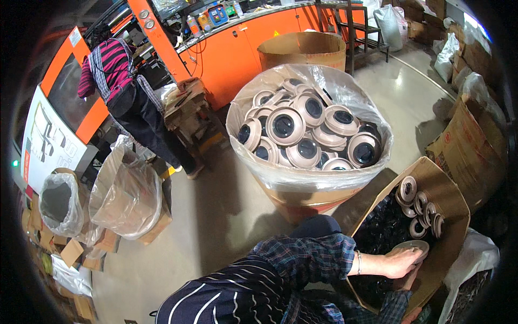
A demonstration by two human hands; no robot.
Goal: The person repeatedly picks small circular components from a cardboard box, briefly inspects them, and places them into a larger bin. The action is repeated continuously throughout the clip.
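Note:
My left hand (400, 261), with a bracelet at the wrist, grips a beige round plastic part (417, 246) low inside an open cardboard box (449, 202). Just below it, my right hand (406, 280) reaches up close to the same part. It is partly hidden, so its hold cannot be made out. Beneath the hands lie many small glossy black plastic pieces (380, 222). Several beige ring-shaped parts (421, 202) rest on them against the box's far side. In front stands a large carton lined with clear plastic (307, 180), heaped with beige round parts with black centres (283, 124).
Left of me are a plastic-lined carton (125, 198) and a bag-lined bin (60, 202). A person (121, 81) leans into an orange machine (238, 52), beside a small wooden table (188, 99). A tall carton (469, 150) stands right, a white sack (469, 259) below it.

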